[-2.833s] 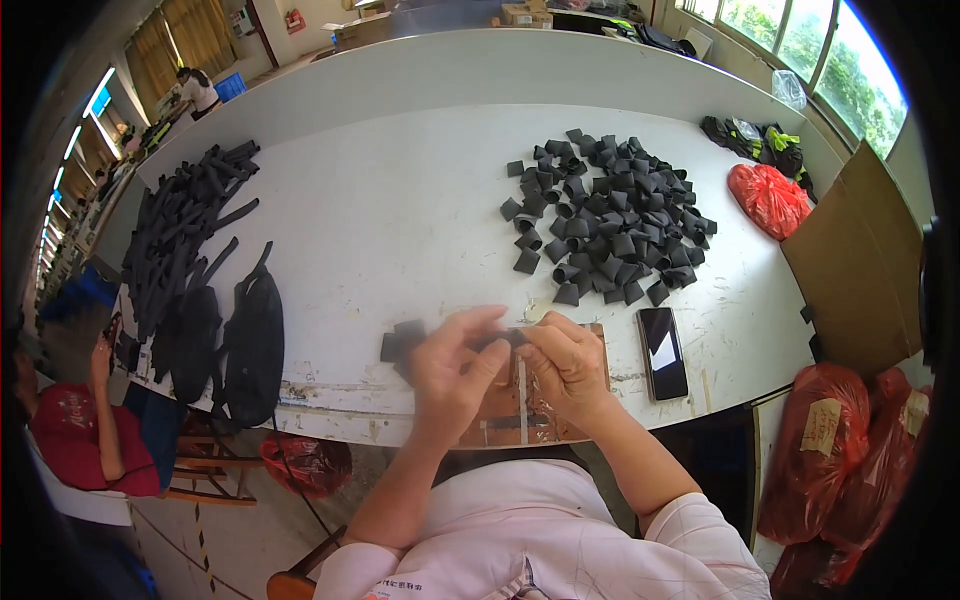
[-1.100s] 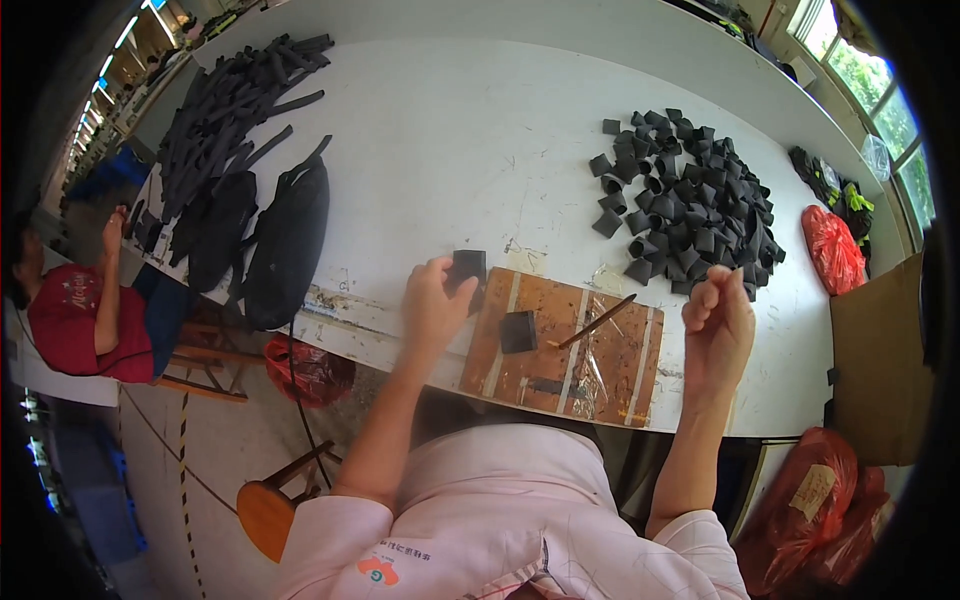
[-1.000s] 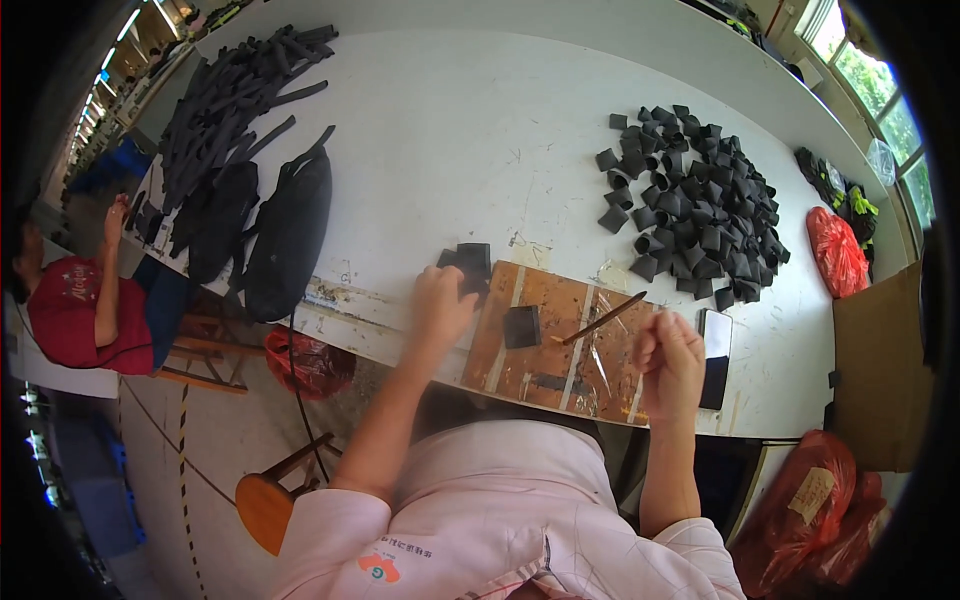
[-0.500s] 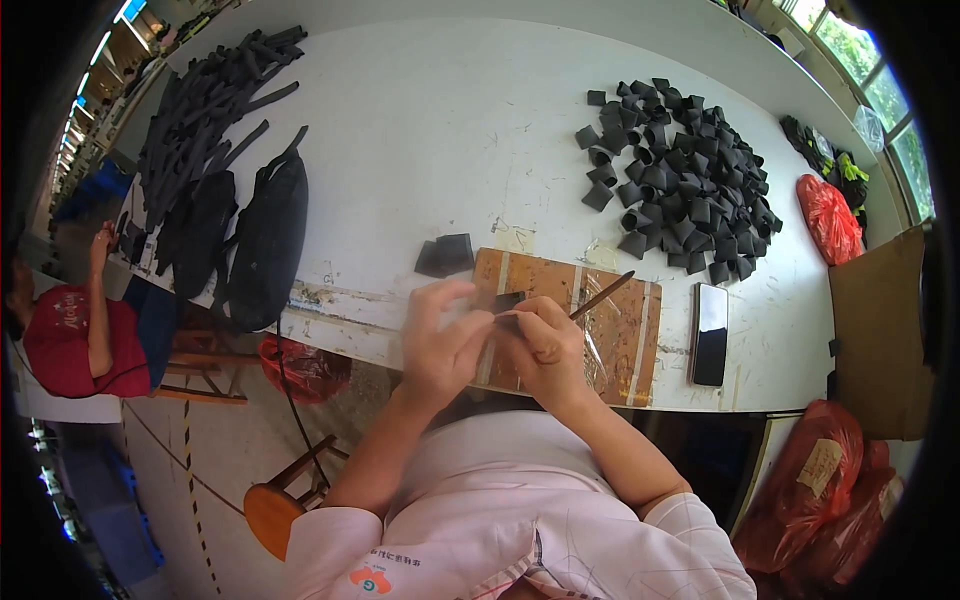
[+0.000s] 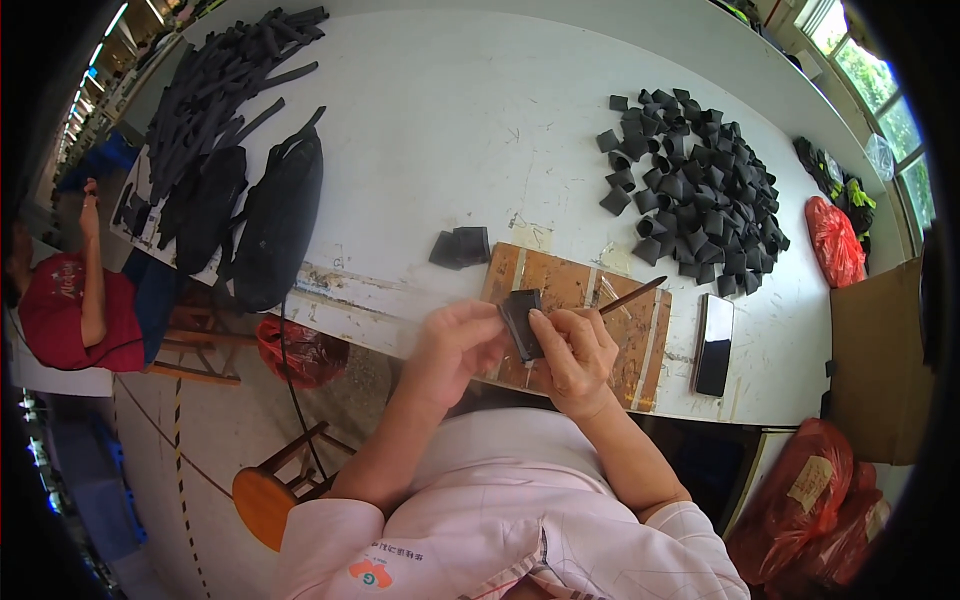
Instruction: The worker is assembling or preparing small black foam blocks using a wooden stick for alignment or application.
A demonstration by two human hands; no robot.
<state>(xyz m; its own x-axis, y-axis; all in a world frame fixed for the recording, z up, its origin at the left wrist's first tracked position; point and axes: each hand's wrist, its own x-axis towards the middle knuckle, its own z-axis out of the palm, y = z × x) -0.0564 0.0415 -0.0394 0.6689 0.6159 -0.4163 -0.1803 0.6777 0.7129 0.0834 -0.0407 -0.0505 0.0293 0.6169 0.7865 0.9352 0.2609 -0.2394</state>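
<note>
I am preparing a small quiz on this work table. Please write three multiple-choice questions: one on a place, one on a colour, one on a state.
1. Where does the phone lie?
A. right of the wooden board
B. on the heap of black pieces
C. under the black bag

2. What colour is the plastic bag at the table's right edge?
A. blue
B. red
C. white

3. How is the small black piece held?
A. it lies free on the board
B. by the right hand alone
C. between both hands

Answers:
1 A, the dark phone rests on the white table just right of the board.
2 B, the bag is plainly red.
3 C, the left hand and right hand both grip the piece over the board.
</note>
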